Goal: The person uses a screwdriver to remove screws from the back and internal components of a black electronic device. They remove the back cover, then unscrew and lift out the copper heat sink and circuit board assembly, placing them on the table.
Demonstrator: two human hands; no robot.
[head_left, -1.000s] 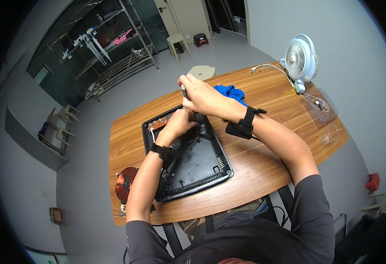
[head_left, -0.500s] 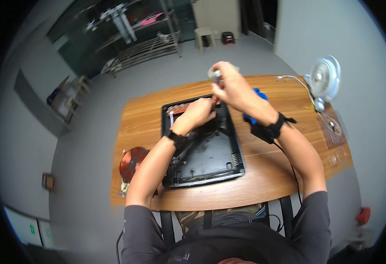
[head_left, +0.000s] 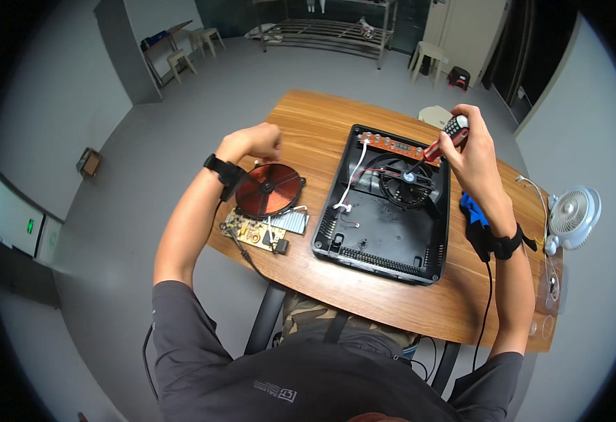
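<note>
My right hand (head_left: 475,153) grips the red-and-black handle of a screwdriver (head_left: 434,149), its shaft slanting down-left toward the hub of a black cooling fan (head_left: 400,188). The fan sits inside an open black appliance housing (head_left: 385,239). An orange strip circuit board (head_left: 392,144) runs along the housing's far edge, with white and red wires coming from it. My left hand (head_left: 260,143) is curled closed above the table, just beyond a round copper coil (head_left: 269,190); whatever its fingers may hold is hidden.
Below the coil lie a tan circuit board (head_left: 255,232) and a finned metal heat sink (head_left: 290,221). A blue cloth-like thing (head_left: 472,211) lies right of the housing. A small white fan (head_left: 571,216) stands at the table's right edge, near a clear plastic tray (head_left: 552,285). A stool (head_left: 427,55) stands behind.
My left hand has left the housing's far edge and moved left beyond the coil. My right hand still holds the screwdriver, now tilted over the fan. The view has swung left.
</note>
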